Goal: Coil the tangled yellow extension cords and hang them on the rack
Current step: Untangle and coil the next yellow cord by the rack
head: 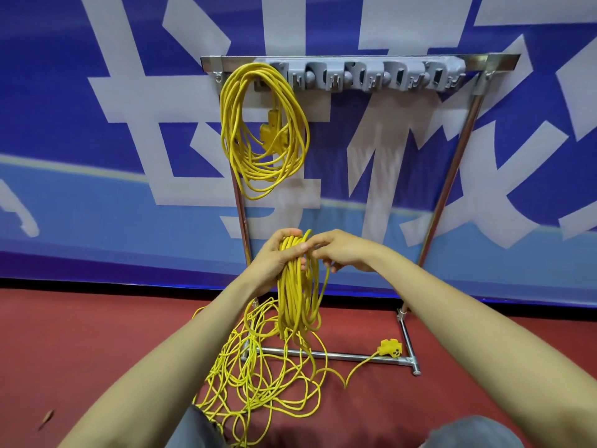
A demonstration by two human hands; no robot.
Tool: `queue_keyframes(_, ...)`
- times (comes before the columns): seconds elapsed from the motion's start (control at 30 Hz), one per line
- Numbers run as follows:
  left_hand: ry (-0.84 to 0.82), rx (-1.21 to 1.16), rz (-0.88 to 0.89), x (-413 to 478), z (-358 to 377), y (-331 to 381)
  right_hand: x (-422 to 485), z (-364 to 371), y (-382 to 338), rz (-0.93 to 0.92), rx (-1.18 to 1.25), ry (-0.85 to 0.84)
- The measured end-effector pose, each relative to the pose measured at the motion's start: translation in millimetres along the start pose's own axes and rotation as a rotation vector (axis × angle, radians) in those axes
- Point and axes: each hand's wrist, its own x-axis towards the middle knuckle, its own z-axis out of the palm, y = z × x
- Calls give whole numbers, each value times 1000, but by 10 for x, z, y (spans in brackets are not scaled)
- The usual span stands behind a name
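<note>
So, half-made coil hangs in front of the rack's lower half, just right of its left post. Its loops are bunched at the top in the left hand, fingers wrapped round them. Right hand sits just beside it, nearly touching, pinching the feed strand that drops off the coil's right edge. Rest of that cord, the loose tangle, lies at the rack's foot, spilling over the base bar toward the person. Its socket end rests by the rack's right base joint. First coil already hangs at the rack's top left, plug block inside its loops.

Step in hand, I'd say: laying another loop into the bundle. To do it well:
- Match each loop to the length of those held.
- Lay it next to the last one, not across.
- Let the right hand slide along the strand so twists run out toward the free end.
- Shake out snags in the tangle before pulling, since yanking prob tightens them.

A good deal of cord looks left to gather.

Grey hook strip runs along the rack's top bar, right of the hung coil. Under the rack: dark red floor, maybe carpet or mat. Behind the rack: blue banner w/ big white characters. Grey trouser knees show nearest the camera, so person's prob kneeling or crouched.
</note>
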Motion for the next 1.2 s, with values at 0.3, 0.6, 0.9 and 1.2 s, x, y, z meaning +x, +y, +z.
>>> queue_keyframes(0.3,90,48,79,159,95,112,-33,523,534,-81,159,135)
queue_keyframes(0.6,74,68,176,342,101,262,0,632,641,-286,-52,597)
queue_keyframes(0.9,8,-76,213,405,66,693,-3,441,1175,-206,-179,94)
queue_keyframes(1.2,-270,-74,146,234,-66,941,230,164,1817,255,-191,355)
